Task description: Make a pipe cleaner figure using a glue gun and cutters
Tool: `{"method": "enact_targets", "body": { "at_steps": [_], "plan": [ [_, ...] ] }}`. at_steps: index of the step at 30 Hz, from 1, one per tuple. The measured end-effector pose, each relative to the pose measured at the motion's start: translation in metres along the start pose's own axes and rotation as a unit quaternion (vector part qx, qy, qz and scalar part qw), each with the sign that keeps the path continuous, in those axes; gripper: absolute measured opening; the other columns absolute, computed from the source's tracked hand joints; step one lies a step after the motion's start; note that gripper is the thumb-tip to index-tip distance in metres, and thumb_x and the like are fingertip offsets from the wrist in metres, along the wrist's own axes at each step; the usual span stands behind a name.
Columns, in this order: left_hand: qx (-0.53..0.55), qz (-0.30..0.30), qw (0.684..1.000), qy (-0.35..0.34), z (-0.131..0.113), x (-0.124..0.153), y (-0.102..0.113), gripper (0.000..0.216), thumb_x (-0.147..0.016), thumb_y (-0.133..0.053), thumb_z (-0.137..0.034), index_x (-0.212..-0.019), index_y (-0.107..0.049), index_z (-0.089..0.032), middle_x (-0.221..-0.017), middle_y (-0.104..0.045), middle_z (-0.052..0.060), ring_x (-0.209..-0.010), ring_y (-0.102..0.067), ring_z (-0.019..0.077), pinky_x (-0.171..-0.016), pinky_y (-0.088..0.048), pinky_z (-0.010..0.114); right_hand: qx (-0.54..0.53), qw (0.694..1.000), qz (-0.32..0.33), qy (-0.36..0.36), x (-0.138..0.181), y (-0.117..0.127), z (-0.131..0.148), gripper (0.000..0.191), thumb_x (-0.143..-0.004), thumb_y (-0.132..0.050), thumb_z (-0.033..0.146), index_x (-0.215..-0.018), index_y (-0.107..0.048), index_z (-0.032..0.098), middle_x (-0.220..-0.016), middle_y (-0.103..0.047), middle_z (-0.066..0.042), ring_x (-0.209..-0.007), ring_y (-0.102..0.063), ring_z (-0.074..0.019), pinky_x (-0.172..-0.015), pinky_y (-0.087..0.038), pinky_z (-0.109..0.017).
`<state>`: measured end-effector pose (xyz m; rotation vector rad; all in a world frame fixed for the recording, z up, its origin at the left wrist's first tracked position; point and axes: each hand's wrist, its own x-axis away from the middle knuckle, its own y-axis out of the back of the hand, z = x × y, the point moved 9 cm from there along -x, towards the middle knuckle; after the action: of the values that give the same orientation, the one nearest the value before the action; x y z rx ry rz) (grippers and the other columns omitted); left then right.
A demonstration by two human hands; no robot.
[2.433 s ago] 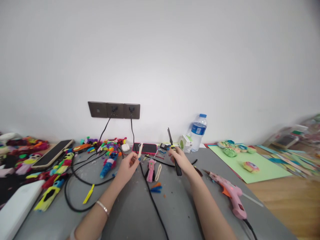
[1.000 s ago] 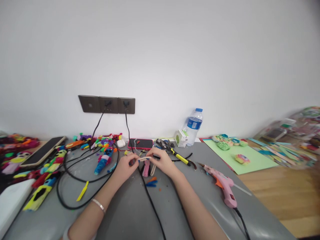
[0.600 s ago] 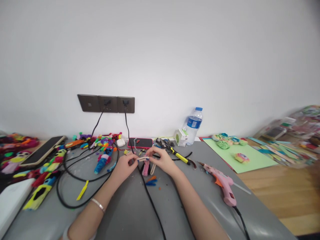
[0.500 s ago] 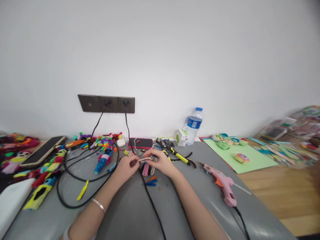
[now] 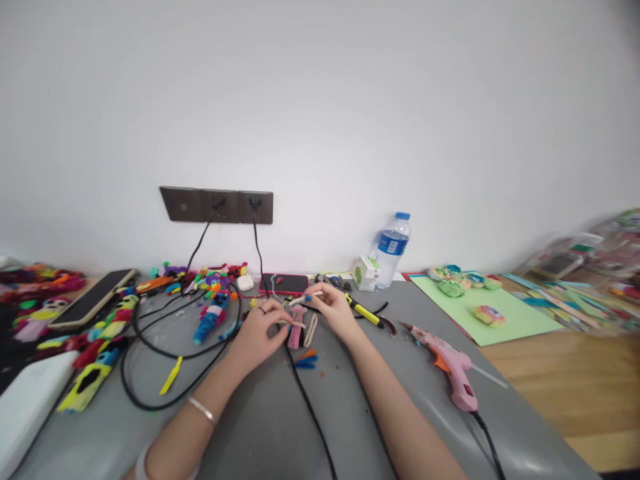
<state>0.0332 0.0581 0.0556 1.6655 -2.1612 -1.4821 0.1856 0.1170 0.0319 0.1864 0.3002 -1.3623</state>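
My left hand [image 5: 261,331] is closed, its thumb and forefinger pinching a cream pipe cleaner [image 5: 298,325]. My right hand [image 5: 332,311], a little farther forward, pinches another pale length of pipe cleaner [image 5: 314,295]; whether the two lengths join cannot be made out. Between the hands a pink pipe cleaner bundle [image 5: 295,335] lies on the grey table [image 5: 270,427]. A folded cream pipe cleaner [image 5: 311,331] rests just right of it. Nearer me are short blue and orange pieces [image 5: 307,361].
A black cord [image 5: 310,407] runs under my left hand. Yellow-handled pliers [image 5: 365,311], a pink glue gun [image 5: 457,380], a water bottle [image 5: 393,250] and a green sheet [image 5: 525,313] are to the right. Colourful pipe cleaner figures [image 5: 213,320] and a phone [image 5: 95,299] sit left.
My hands have moved apart, the right one forward and the left one slightly back. The pale strip they held close together now shows as separate lengths, one at each hand.
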Motion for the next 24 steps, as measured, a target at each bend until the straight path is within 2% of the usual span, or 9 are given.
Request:
{"method": "enact_targets", "body": {
  "at_steps": [3, 6, 12, 15, 18, 22, 24],
  "plan": [
    [-0.007, 0.083, 0.996, -0.044, -0.023, 0.005, -0.020, 0.008, -0.082, -0.064, -0.018, -0.080, -0.070, -0.022, -0.093, -0.062, 0.004, -0.094, -0.058, 0.0198, -0.090, -0.043, 0.036, 0.004, 1.000, -0.002, -0.005, 0.000, -0.001, -0.002, 0.029, -0.075, -0.073, 0.047, -0.084, -0.066, 0.020, -0.079, -0.066, -0.002, -0.071, -0.061, -0.0157, -0.070, -0.051, -0.030],
    [-0.006, 0.143, 0.988, -0.051, -0.030, 0.010, -0.034, 0.006, -0.077, -0.071, -0.019, -0.082, -0.071, -0.023, -0.097, -0.063, 0.004, -0.099, -0.056, 0.0222, -0.089, -0.044, 0.036, 0.012, 1.000, -0.003, -0.009, 0.000, -0.001, -0.001, 0.030, -0.075, -0.073, 0.047, -0.084, -0.066, 0.020, -0.078, -0.066, -0.002, -0.071, -0.061, -0.0155, -0.070, -0.051, -0.030],
    [-0.014, 0.164, 0.985, -0.048, -0.026, 0.012, -0.037, 0.019, -0.077, -0.066, -0.012, -0.089, -0.072, -0.025, -0.102, -0.063, 0.005, -0.105, -0.055, 0.0241, -0.096, -0.042, 0.039, 0.016, 1.000, 0.001, -0.006, -0.001, -0.001, 0.001, 0.033, -0.075, -0.072, 0.051, -0.084, -0.065, 0.020, -0.078, -0.066, -0.002, -0.070, -0.061, -0.0154, -0.070, -0.052, -0.030],
    [-0.019, 0.150, 0.987, -0.052, -0.028, 0.010, -0.035, 0.021, -0.077, -0.062, -0.009, -0.089, -0.071, -0.024, -0.101, -0.065, 0.005, -0.105, -0.056, 0.0244, -0.094, -0.043, 0.039, 0.006, 1.000, -0.007, -0.009, -0.001, -0.001, 0.001, 0.036, -0.073, -0.073, 0.053, -0.084, -0.065, 0.020, -0.076, -0.065, -0.002, -0.069, -0.061, -0.0158, -0.069, -0.052, -0.030],
    [0.008, 0.108, 0.993, -0.042, -0.025, 0.007, -0.029, 0.018, -0.080, -0.059, -0.010, -0.088, -0.070, -0.023, -0.100, -0.067, 0.006, -0.101, -0.059, 0.0230, -0.091, -0.045, 0.037, 0.002, 1.000, -0.020, -0.008, 0.000, 0.002, 0.003, 0.035, -0.072, -0.074, 0.053, -0.082, -0.065, 0.020, -0.075, -0.065, -0.002, -0.068, -0.061, -0.0156, -0.069, -0.052, -0.030],
    [0.073, 0.031, 0.997, 0.017, -0.006, 0.001, -0.015, 0.020, -0.084, -0.054, -0.011, -0.094, -0.068, -0.021, -0.096, -0.071, 0.005, -0.094, -0.063, 0.0196, -0.087, -0.047, 0.034, -0.010, 0.999, -0.031, -0.010, 0.001, 0.005, 0.003, 0.033, -0.073, -0.075, 0.050, -0.079, -0.064, 0.020, -0.073, -0.064, -0.001, -0.067, -0.059, -0.0150, -0.068, -0.050, -0.030],
    [0.101, -0.017, 0.993, 0.052, 0.007, -0.001, -0.006, 0.019, -0.082, -0.054, -0.010, -0.091, -0.068, -0.020, -0.090, -0.072, 0.004, -0.084, -0.065, 0.0174, -0.079, -0.049, 0.030, -0.019, 0.999, -0.026, -0.014, 0.002, 0.004, 0.003, 0.032, -0.072, -0.076, 0.049, -0.078, -0.062, 0.020, -0.071, -0.063, 0.000, -0.065, -0.058, -0.0143, -0.067, -0.049, -0.028]
  ]
}}
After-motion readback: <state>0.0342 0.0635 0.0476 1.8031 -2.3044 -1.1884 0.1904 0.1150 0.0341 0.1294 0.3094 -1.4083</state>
